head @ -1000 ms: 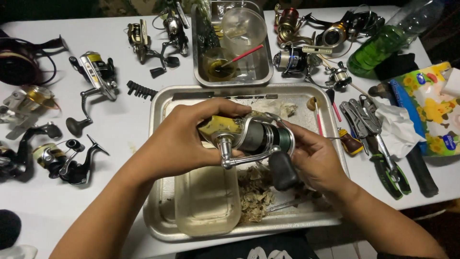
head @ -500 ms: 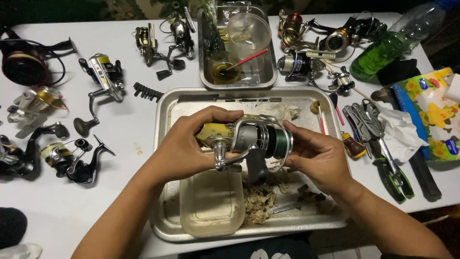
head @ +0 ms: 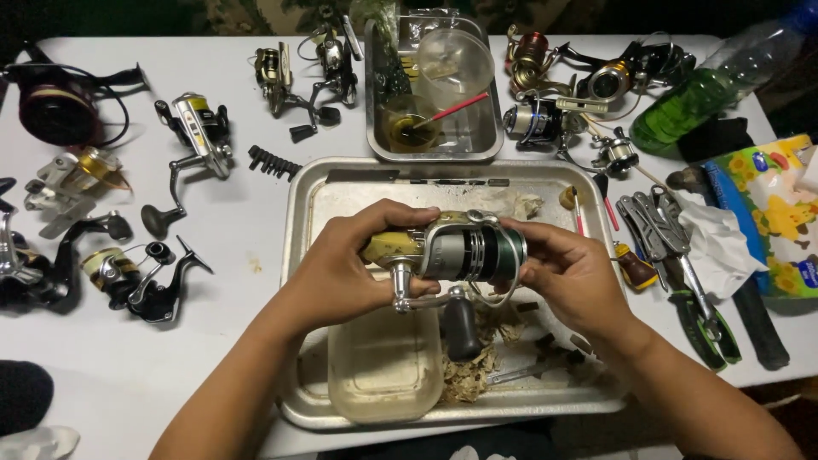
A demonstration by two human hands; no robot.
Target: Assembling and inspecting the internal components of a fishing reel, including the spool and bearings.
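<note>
Both hands hold one spinning reel (head: 456, 251) above metal tray (head: 300, 255). Left hand (head: 345, 268) grip closed around reel's gold body end; right hand (head: 571, 273) grip closed on green spool end. Reel handle with dark knob (head: 460, 328) hangs below grip. Directly under grip: clear plastic tub (head: 385, 366) and dirty rag scraps (head: 469, 379) in tray. Beyond grip: smaller steel pan (head: 375, 128) holding cup with red brush. Right of grip: pliers (head: 673, 255), green bottle (head: 694, 98). Left of grip: other reels (head: 200, 128) on white table (head: 128, 358).
</note>
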